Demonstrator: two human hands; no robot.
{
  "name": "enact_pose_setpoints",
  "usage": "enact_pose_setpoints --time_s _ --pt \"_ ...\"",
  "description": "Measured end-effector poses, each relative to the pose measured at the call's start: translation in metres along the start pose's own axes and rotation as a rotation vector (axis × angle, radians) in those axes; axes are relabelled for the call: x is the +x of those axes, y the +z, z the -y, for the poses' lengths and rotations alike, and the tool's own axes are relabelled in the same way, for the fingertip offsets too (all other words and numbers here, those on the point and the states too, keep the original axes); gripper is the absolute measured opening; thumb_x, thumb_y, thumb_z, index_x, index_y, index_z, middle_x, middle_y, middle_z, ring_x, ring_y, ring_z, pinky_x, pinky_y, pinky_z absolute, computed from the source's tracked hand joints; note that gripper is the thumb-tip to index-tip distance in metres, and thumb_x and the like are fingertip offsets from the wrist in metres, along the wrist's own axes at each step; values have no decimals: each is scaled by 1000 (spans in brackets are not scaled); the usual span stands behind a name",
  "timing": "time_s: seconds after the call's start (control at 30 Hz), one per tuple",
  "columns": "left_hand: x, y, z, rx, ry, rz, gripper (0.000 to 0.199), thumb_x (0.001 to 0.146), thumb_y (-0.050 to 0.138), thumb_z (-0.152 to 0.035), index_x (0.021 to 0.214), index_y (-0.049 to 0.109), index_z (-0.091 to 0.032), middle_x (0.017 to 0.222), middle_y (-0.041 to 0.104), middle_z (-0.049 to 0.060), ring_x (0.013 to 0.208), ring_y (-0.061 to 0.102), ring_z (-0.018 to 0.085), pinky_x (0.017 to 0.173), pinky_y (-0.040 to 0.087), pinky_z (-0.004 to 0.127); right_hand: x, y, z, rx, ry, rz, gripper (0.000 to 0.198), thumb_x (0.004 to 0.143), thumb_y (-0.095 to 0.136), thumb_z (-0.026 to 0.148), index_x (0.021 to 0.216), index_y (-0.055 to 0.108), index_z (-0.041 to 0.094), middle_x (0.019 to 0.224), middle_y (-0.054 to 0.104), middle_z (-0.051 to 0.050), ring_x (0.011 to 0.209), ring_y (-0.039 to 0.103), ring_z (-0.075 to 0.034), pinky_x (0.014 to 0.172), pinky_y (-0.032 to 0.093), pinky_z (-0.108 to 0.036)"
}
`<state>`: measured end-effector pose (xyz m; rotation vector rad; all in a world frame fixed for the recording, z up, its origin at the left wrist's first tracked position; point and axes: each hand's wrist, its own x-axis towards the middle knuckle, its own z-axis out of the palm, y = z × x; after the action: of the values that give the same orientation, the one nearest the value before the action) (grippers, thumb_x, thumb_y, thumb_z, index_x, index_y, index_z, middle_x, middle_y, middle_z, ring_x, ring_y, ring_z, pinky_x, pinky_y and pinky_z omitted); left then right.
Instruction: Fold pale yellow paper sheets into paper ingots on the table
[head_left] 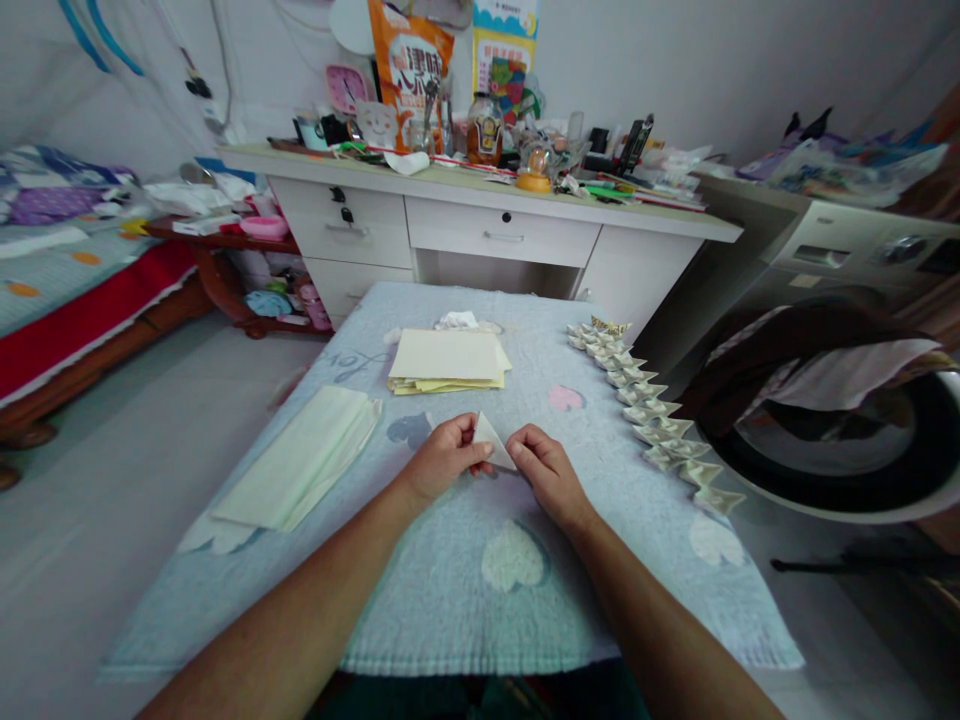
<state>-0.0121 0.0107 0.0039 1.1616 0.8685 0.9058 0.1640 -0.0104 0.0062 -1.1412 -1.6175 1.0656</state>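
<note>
A small piece of white paper (490, 440), folded to a triangle, is held a little above the table's middle. My left hand (448, 458) pinches its left side between thumb and fingers. At the lower right corner, my right hand (546, 468) is closed with thumb and forefinger on the paper's tip. A stack of cream and yellow paper sheets (448, 356) lies just beyond my hands. To the left rests a pile of pale green paper (300, 458). Along the right edge runs a long row of folded paper boats (651, 412).
A blue cloth with heart prints (420, 590) covers the table. Crumpled white tissue (457, 320) sits behind the paper stack. Beyond stands a cluttered white desk (502, 225). An open front-loading washing machine (832, 235) is at right, a bed (82, 270) at left.
</note>
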Motion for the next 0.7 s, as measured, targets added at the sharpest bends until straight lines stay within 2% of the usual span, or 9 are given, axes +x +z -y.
enact_pose_setpoints --time_s 0.1,0.27,0.5,0.6,0.7 --pt "-1 1 0 -23 13 -24 27 72 69 -30 89 55 -15 71 62 -1 54 58 8 50 41 18 0 2 0 -60 -33 70 32 88 50 44 69 53 18 66 47 2 63 44 -12 60 34 -24" --pt "0 -2 2 78 18 -14 27 74 68 -33 88 61 -12 73 63 1 55 54 8 52 42 20 0 2 -1 -120 -102 74 32 90 49 39 65 49 18 66 45 2 63 44 -11 61 34 -24" --pt "0 -1 4 237 74 -2 22 74 66 -33 77 63 -11 61 57 -1 55 50 9 54 38 21 1 4 -2 -129 -135 44 24 89 52 37 74 53 19 73 50 1 70 48 -13 65 36 -24" --pt "0 1 4 215 81 -5 21 73 67 -33 74 63 -12 59 56 -2 55 49 9 53 37 21 1 5 -2 -152 -151 45 24 90 50 34 72 53 19 72 50 1 69 48 -13 66 36 -24" --pt "1 -1 3 118 80 -92 20 71 68 -32 72 63 -13 59 57 -2 53 48 9 53 37 21 0 2 0 -181 -170 43 22 89 51 31 71 53 19 71 49 1 70 48 -13 67 36 -25"
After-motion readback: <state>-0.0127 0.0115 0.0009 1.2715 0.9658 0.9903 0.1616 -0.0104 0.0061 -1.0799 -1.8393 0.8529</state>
